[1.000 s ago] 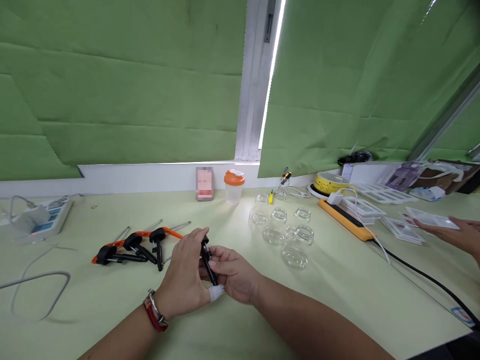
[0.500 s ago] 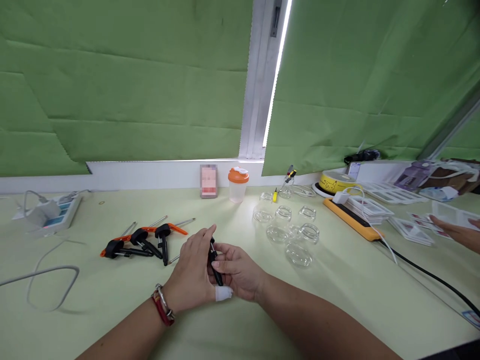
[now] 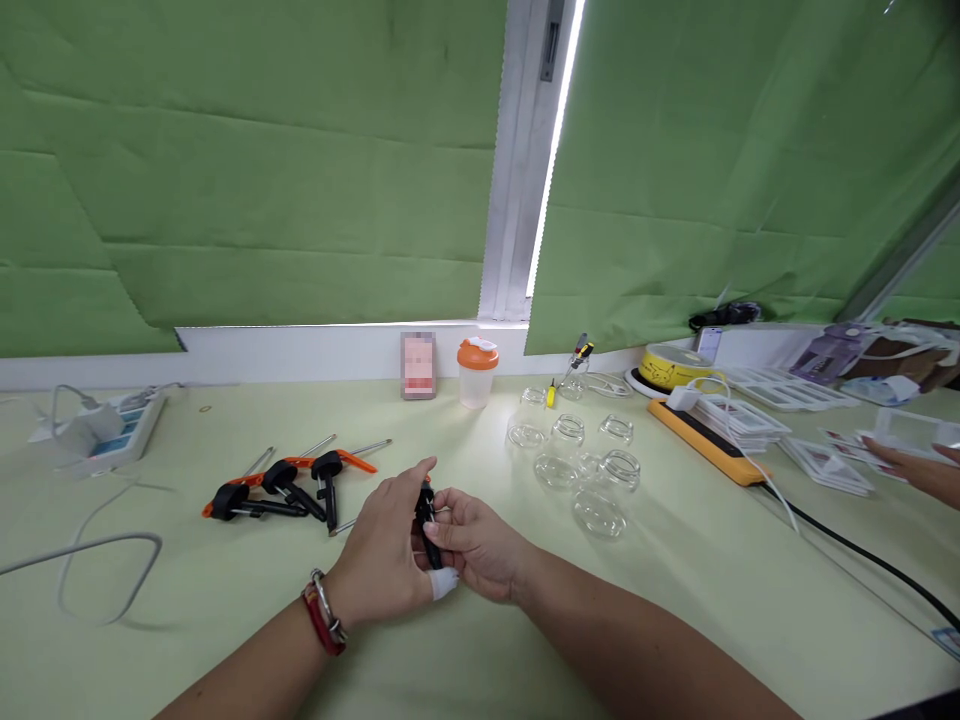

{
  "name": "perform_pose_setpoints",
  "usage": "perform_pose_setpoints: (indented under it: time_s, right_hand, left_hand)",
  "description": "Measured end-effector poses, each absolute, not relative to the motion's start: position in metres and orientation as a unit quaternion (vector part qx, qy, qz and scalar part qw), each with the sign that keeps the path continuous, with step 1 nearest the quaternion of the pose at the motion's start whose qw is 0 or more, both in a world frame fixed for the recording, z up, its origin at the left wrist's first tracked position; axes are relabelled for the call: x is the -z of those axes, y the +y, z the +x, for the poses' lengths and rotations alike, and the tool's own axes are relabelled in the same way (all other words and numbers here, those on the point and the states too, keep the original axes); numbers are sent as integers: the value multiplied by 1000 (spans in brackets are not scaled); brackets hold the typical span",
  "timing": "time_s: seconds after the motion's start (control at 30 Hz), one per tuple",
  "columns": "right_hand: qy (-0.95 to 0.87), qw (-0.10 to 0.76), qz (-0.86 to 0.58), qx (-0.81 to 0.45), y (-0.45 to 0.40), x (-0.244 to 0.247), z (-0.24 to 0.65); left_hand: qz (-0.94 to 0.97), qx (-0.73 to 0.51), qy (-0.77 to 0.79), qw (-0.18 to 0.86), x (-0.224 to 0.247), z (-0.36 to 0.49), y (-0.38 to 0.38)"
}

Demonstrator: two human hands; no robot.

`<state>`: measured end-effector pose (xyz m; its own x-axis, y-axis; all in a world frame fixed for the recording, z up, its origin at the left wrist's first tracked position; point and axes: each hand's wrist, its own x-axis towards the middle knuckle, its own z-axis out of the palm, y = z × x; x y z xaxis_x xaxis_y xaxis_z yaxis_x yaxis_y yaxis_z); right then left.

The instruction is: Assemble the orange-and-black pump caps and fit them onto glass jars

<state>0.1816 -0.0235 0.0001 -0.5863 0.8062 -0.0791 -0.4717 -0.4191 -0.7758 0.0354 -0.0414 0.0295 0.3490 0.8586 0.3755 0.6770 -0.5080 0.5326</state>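
My left hand (image 3: pixel 386 545), its thumb wrapped in white tape, is curled around a black fitting (image 3: pixel 430 540) and hides much of it. My right hand (image 3: pixel 480 545) pinches the same fitting between thumb and fingers from the right side. A bit of orange shows at the fitting's top. A thin metal rod end (image 3: pixel 341 527) pokes out left of my left hand. Left of my hands lie several similar parts (image 3: pixel 281 485) in black and orange, with round black caps and metal rods. Several small clear glass jars (image 3: pixel 600 510) stand to the right.
A cup with an orange lid (image 3: pixel 477 372) and a phone (image 3: pixel 418 366) stand at the back. Screwdrivers (image 3: pixel 581 352) lean in a jar. An orange power strip (image 3: pixel 709 443) lies right, a white one (image 3: pixel 127 430) left. Another person's hand (image 3: pixel 915 468) is at far right.
My hands stay in nearly the same place around the fitting. The taped left thumb has moved slightly left, and a little orange now shows at the fitting's top.
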Motion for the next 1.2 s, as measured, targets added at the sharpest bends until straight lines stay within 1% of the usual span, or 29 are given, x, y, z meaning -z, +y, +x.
perform_pose_setpoints:
  time_s: [0.07,0.13,0.17,0.23,0.3,0.4,0.53,0.6,0.73,1.0,1.2]
  right_hand:
    - [-420,375,-243,-790,-17,0,187]
    - [-493,369,-295,-730,-6,1,195]
    - [-529,379,-336,-681,0,3,200]
    - [-597,408,-435,-537,14,7,208]
    - [-676,398,-489,-382,25,12,212]
    - [-776,347,-465,-247,33,19,210]
    - [-862,268,-402,-155,31,21,200]
    - [-871,246,-398,-148,30,20,197]
    - [-856,230,-417,-201,29,19,202]
    - [-842,203,-442,-233,24,7,212]
    - [-843,200,-438,-241,19,1,213]
  left_hand:
    - [796,-308,488,179,-34,32,-42]
    - [776,-302,505,227,-40,26,-41]
    - [762,-299,513,258,-43,23,-40]
    - [725,-298,519,339,-50,16,-39]
    - [680,-302,507,434,-56,10,-38]
    - [612,-299,469,561,-60,7,-40]
    - [531,-278,425,679,-58,10,-42]
    - [501,-260,418,712,-56,10,-42]
    - [472,-228,409,747,-53,7,-38]
    - [472,-206,387,765,-51,4,-35]
    - [477,-205,383,764,-47,3,-33]
